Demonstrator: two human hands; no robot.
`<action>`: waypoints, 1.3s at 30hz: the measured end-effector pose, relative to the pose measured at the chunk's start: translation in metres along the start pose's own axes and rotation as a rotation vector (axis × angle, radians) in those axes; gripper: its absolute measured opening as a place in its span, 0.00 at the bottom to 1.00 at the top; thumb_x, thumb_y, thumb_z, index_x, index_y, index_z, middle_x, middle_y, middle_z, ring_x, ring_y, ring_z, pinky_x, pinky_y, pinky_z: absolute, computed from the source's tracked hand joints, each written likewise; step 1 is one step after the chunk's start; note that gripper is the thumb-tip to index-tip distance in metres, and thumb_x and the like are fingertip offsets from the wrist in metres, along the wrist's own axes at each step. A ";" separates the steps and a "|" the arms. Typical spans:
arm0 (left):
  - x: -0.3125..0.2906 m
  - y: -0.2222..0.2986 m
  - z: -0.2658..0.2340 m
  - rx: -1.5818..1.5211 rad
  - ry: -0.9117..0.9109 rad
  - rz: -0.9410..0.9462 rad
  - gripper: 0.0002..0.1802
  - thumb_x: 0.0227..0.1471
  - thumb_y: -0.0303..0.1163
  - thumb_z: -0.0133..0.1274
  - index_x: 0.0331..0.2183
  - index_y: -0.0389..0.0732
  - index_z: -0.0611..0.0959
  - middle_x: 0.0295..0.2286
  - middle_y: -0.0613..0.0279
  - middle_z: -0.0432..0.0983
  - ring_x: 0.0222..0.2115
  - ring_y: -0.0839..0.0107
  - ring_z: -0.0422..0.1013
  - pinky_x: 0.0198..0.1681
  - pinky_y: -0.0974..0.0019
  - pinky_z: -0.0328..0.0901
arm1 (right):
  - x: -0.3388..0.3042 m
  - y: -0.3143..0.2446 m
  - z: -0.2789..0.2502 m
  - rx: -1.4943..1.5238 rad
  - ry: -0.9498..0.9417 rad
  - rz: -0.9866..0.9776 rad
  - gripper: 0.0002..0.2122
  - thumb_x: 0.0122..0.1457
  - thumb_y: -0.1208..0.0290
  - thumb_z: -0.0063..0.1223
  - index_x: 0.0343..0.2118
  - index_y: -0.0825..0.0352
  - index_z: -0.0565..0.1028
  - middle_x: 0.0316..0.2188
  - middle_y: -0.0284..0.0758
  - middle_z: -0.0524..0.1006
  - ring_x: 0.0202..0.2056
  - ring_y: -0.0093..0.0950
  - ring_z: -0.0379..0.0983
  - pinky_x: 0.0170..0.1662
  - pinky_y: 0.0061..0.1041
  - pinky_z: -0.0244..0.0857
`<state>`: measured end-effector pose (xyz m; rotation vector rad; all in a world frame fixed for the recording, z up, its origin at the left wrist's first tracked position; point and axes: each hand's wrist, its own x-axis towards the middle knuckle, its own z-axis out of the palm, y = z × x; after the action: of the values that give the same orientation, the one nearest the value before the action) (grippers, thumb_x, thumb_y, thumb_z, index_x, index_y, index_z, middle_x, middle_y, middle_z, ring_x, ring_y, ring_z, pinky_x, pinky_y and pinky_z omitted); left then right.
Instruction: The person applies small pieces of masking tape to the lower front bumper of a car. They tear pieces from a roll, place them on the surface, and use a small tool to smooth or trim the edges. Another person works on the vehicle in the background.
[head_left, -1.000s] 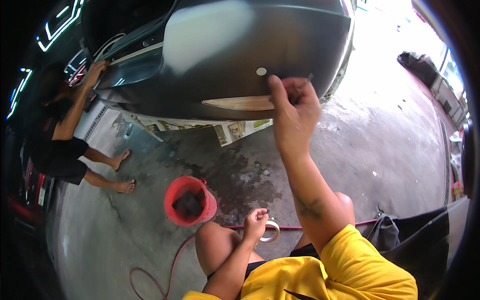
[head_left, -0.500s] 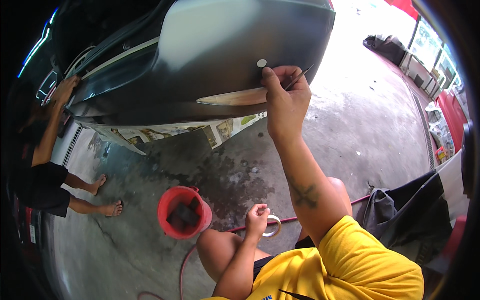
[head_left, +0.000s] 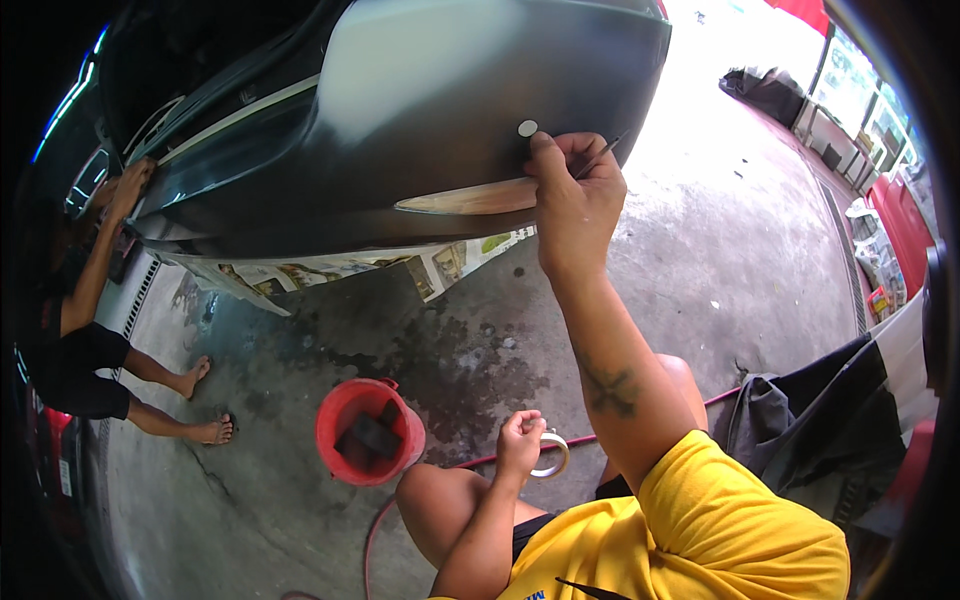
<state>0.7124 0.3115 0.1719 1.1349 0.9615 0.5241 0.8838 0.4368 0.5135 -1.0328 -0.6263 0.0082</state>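
Note:
My right hand (head_left: 580,205) is raised against the dark car bumper (head_left: 420,140), its thumb tip just below a small round white sticker or spot (head_left: 528,129). A thin, pointed tool (head_left: 601,155) sticks out between its fingers; I cannot tell its exact kind. Beside that hand, a long tapered strip covered in tan tape (head_left: 465,197) lies across the bumper. Lower down, near my knee, my left hand (head_left: 520,445) holds a roll of masking tape (head_left: 564,458), with its fingertips pinched together.
Printed paper (head_left: 445,268) hangs under the bumper. A red bucket (head_left: 325,430) with dark blocks inside stands on the wet concrete. A red hose (head_left: 374,530) runs across the floor. At left, another person's hand (head_left: 130,185) touches the car. Dark cloth (head_left: 800,410) drapes at right.
My right hand stays by the white spot, almost unmoved. The left hand with the tape roll has shifted very slightly right. At left, the other person's hands and feet have moved a little.

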 end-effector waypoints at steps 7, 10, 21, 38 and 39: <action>-0.009 0.014 0.004 -0.004 -0.031 -0.030 0.14 0.61 0.29 0.60 0.48 0.36 0.81 0.31 0.62 0.82 0.31 0.77 0.76 0.37 0.69 0.70 | 0.000 -0.001 -0.005 0.006 -0.023 0.030 0.08 0.59 0.71 0.65 0.31 0.69 0.77 0.26 0.27 0.76 0.29 0.17 0.69 0.34 0.20 0.64; -0.012 0.017 0.005 0.011 -0.036 -0.045 0.15 0.61 0.29 0.60 0.48 0.36 0.81 0.31 0.62 0.82 0.31 0.76 0.76 0.37 0.69 0.71 | 0.001 -0.004 -0.004 0.071 -0.022 0.107 0.08 0.58 0.71 0.66 0.31 0.69 0.77 0.26 0.27 0.75 0.29 0.17 0.68 0.34 0.20 0.64; -0.012 0.012 0.010 -0.015 -0.068 -0.031 0.16 0.61 0.30 0.60 0.49 0.36 0.81 0.32 0.61 0.81 0.32 0.76 0.77 0.38 0.69 0.71 | -0.004 -0.003 -0.003 0.103 -0.003 0.133 0.09 0.59 0.72 0.67 0.34 0.67 0.76 0.28 0.26 0.73 0.30 0.16 0.67 0.35 0.19 0.63; -0.014 0.013 0.006 -0.033 -0.077 -0.001 0.17 0.60 0.28 0.60 0.50 0.35 0.80 0.33 0.59 0.82 0.34 0.74 0.78 0.39 0.69 0.72 | -0.009 -0.024 0.010 0.145 0.069 0.285 0.09 0.59 0.77 0.64 0.38 0.66 0.74 0.29 0.25 0.70 0.31 0.16 0.65 0.36 0.20 0.61; -0.013 0.011 0.005 -0.034 -0.077 0.001 0.17 0.60 0.28 0.60 0.50 0.35 0.80 0.33 0.59 0.82 0.34 0.74 0.78 0.39 0.69 0.72 | -0.009 -0.024 0.011 0.143 0.073 0.286 0.09 0.59 0.76 0.65 0.38 0.66 0.74 0.29 0.25 0.70 0.31 0.16 0.65 0.36 0.20 0.61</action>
<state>0.7107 0.3028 0.1877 1.1168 0.8823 0.4918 0.8648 0.4304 0.5321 -0.9719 -0.4018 0.2612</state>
